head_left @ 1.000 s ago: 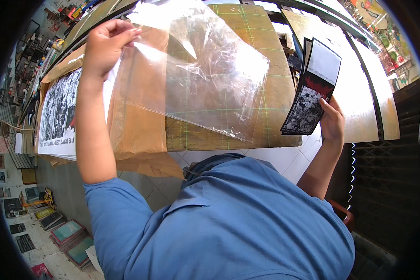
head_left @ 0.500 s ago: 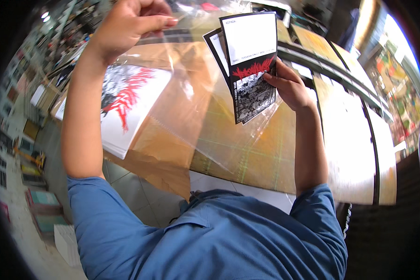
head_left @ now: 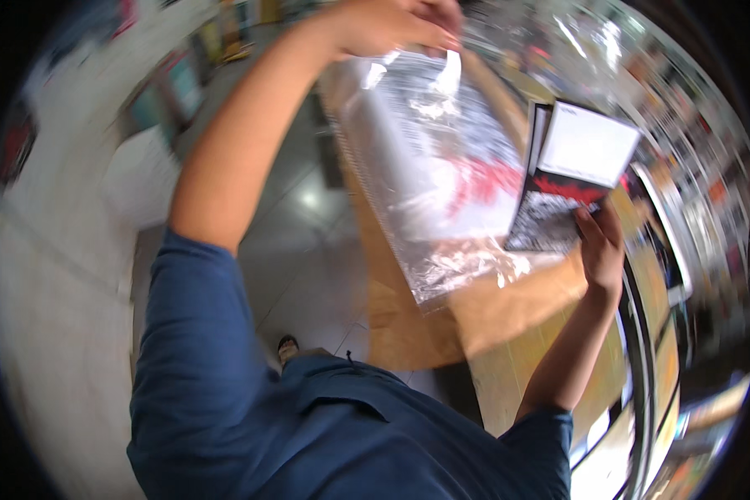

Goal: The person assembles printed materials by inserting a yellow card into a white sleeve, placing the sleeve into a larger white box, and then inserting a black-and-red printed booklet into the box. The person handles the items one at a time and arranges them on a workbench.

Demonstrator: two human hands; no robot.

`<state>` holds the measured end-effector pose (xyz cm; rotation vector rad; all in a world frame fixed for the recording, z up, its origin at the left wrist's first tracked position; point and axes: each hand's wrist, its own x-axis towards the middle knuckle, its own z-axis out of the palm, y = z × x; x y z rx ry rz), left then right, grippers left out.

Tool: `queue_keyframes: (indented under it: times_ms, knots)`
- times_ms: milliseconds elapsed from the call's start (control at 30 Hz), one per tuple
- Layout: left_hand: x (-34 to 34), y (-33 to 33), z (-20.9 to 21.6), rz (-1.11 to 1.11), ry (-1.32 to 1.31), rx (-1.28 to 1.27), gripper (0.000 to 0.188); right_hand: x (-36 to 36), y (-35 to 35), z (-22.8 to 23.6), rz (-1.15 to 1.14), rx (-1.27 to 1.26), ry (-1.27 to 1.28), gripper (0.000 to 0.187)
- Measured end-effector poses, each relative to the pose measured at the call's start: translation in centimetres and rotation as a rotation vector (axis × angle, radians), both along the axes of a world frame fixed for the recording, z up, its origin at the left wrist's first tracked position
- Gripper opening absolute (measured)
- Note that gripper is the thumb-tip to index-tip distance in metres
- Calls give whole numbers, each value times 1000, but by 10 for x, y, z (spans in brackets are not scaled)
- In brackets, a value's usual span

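My left hand (head_left: 396,27) is at the top of the view, its fingers pinched on the upper edge of a clear plastic bag (head_left: 383,192). The bag hangs down, wrinkled and shiny, over a flat white piece with a red and black print (head_left: 483,185). Whether that piece is cloth or paper I cannot tell. My right hand (head_left: 602,242) grips a couple of printed cards (head_left: 590,142), white above and black with red lettering below. The cards stand upright, slightly fanned, beside the bag's right side.
Brown wrapping paper (head_left: 417,333) lies under the bag, overhanging the table's near edge. A yellowish tabletop (head_left: 517,367) with grid lines shows at the lower right, beside dark rails (head_left: 637,367). Grey tiled floor (head_left: 308,258) and a pale wall (head_left: 50,275) are to the left.
The view has swung left, so the table now appears farther right. My left hand has carried the plastic bag over the white printed piece. My right hand keeps hold of the cards.
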<state>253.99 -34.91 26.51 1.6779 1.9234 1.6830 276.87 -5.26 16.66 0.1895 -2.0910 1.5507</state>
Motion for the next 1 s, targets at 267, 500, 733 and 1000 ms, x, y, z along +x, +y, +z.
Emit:
queue_keyframes:
  times_ms: [267,500,733,1000]
  knots:
    - [-48,-219,-83,420,-241,-127,17,-155,-170,-45,256,-9,-125,28]
    - [-114,-357,-146,676,-428,-155,17,-294,-290,-121,407,-39,-260,27]
    - [-227,-415,-201,954,-431,-357,13,-405,-315,-194,333,-138,-209,33]
    - [-379,-442,-271,1267,-194,-992,19,-561,-291,-286,297,-38,-369,29]
